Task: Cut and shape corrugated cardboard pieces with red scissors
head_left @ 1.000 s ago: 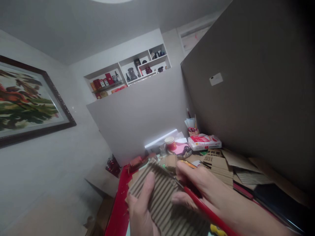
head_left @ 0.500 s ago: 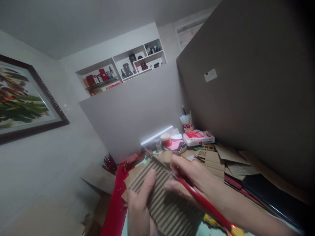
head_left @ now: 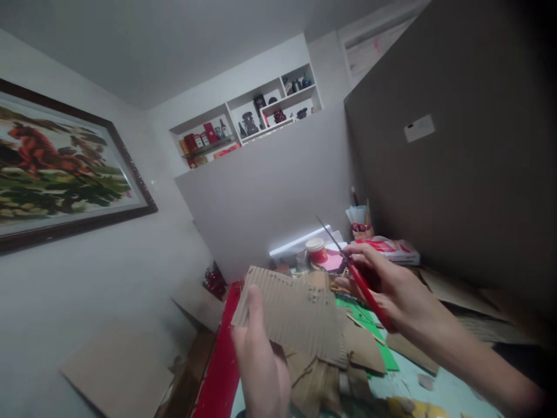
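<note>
The left hand has its fingers gripping a corrugated cardboard piece; to the right, the right hand's fingers hold red-handled scissors.

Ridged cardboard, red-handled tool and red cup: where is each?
Ridged cardboard (head_left: 296,310): head view, on its ridged face.
Red-handled tool (head_left: 362,286): head view, on its handle.
Red cup (head_left: 319,256): head view, on its red side.

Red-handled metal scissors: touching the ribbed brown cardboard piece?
No, the right hand holds the red-handled metal scissors up, with a visible gap between them and the ribbed brown cardboard piece.
</note>
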Available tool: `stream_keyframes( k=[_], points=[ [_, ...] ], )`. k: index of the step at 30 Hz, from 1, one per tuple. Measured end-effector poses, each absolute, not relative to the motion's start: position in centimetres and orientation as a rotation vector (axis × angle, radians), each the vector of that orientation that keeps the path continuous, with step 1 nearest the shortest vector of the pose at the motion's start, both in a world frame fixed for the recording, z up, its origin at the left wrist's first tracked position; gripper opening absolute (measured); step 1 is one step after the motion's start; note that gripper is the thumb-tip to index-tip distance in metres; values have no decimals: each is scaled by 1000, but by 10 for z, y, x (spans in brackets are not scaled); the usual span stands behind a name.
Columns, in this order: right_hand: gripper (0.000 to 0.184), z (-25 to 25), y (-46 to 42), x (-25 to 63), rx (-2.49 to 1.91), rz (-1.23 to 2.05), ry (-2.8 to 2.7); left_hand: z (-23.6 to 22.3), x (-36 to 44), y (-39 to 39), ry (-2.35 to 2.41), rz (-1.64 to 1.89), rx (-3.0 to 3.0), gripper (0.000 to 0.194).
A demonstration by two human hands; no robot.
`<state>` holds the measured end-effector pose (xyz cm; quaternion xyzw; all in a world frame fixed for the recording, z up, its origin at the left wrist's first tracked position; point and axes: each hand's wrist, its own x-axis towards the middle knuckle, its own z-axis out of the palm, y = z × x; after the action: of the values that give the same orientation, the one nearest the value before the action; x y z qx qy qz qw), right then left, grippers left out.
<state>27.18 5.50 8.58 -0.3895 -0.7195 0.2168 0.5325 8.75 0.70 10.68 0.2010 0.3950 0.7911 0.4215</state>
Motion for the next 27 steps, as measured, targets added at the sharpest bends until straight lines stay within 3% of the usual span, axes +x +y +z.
stream_keyframes(
  k=[3, 7, 11, 16, 22, 27],
  points=[
    [42, 92, 43, 267, -859, 531, -1722, 108, 88, 8, 980, 2057, 474, 38],
    [36, 92, 20, 248, -745, 382, -1850, 111, 89, 8, 965, 2167, 413, 39],
    [51, 66, 14, 226, -584, 38, -1888, 113, 89, 4, 990, 2293, 306, 39],
    [47, 46, 18, 213, -576, -375, -1861, 115, 91, -1, 928, 2349, 259, 46],
    [48, 49, 9, 213, -718, -451, -1839, 114, 103, -5, 840, 2397, 251, 22],
    [63, 49, 8, 215, -703, -446, -1865, 109, 106, -3, 739, 2481, 387, 5]
  ],
)
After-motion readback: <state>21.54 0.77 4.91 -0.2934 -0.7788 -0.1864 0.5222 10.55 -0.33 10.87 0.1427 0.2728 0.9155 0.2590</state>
